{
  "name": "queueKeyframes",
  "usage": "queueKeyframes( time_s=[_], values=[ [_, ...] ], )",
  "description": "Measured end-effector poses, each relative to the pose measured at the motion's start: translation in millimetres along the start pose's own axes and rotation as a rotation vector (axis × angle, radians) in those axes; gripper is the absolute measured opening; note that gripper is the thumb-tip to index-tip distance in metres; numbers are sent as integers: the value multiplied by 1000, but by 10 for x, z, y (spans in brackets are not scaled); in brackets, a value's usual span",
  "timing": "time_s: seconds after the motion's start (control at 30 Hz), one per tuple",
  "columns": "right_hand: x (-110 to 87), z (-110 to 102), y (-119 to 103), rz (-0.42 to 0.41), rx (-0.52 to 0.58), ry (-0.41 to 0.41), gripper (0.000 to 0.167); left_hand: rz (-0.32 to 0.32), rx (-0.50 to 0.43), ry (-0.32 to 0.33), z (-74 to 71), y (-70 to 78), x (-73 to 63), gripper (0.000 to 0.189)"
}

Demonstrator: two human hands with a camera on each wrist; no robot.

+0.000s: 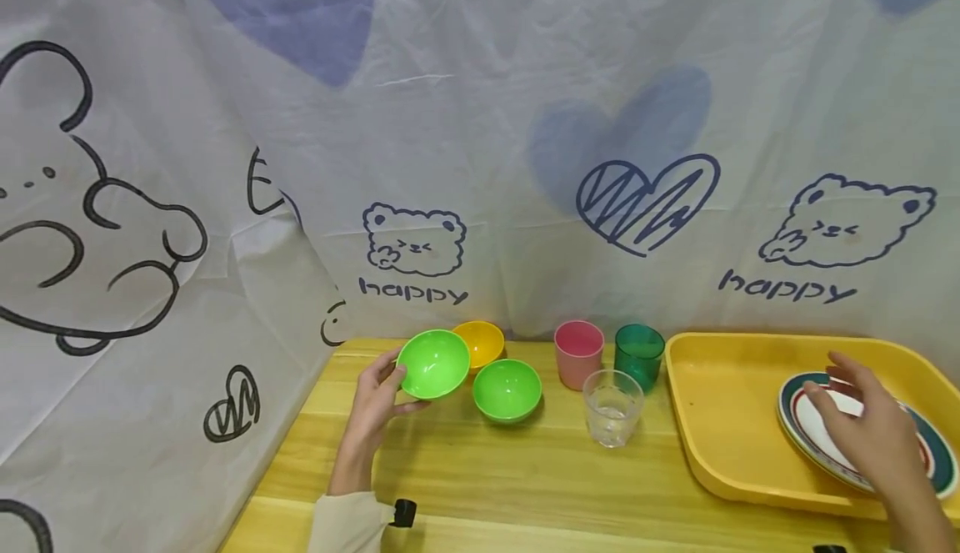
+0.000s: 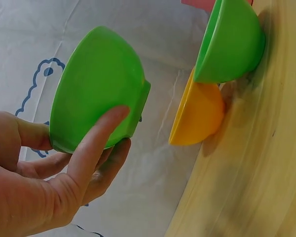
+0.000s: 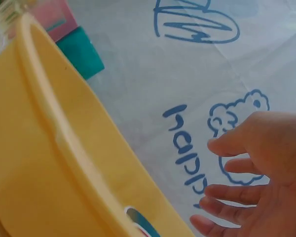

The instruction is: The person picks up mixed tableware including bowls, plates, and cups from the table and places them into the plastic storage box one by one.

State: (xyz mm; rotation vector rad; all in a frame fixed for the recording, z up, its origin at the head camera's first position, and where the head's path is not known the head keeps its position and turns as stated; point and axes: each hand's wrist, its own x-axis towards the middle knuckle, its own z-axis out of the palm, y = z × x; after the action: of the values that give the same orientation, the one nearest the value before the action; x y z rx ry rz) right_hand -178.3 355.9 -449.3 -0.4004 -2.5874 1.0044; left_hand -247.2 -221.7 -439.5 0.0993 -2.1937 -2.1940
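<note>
My left hand (image 1: 372, 403) grips a bright green bowl (image 1: 433, 364) by its rim and underside, tilted and lifted off the table. In the left wrist view the thumb and fingers wrap the side and base of that bowl (image 2: 96, 89). Close by on the table stand a second green bowl (image 1: 507, 391) and, behind, an orange bowl (image 1: 480, 344). My right hand (image 1: 873, 428) hovers above a plate (image 1: 817, 436) with a white middle and a dark teal rim. Its fingers are spread and slightly bent, holding nothing, as the right wrist view also shows.
A yellow tray (image 1: 727, 419) at the right carries the plate. Between bowls and tray stand a pink cup (image 1: 579, 357), a green cup (image 1: 639, 356) and a clear glass (image 1: 612, 411). A printed cloth (image 1: 495, 161) hangs behind the wooden table (image 1: 525, 486).
</note>
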Motion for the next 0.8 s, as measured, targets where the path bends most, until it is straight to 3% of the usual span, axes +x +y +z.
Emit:
queueKeyframes(
  time_s=[0.53,0.8],
  values=[
    [-112,109,-222,-168,118,12,65,33,11,-56,178,63,-50,42],
    [-168,187,-300,-179,142,-1,65,31,-20,-122,342,38,-79,41]
  ],
)
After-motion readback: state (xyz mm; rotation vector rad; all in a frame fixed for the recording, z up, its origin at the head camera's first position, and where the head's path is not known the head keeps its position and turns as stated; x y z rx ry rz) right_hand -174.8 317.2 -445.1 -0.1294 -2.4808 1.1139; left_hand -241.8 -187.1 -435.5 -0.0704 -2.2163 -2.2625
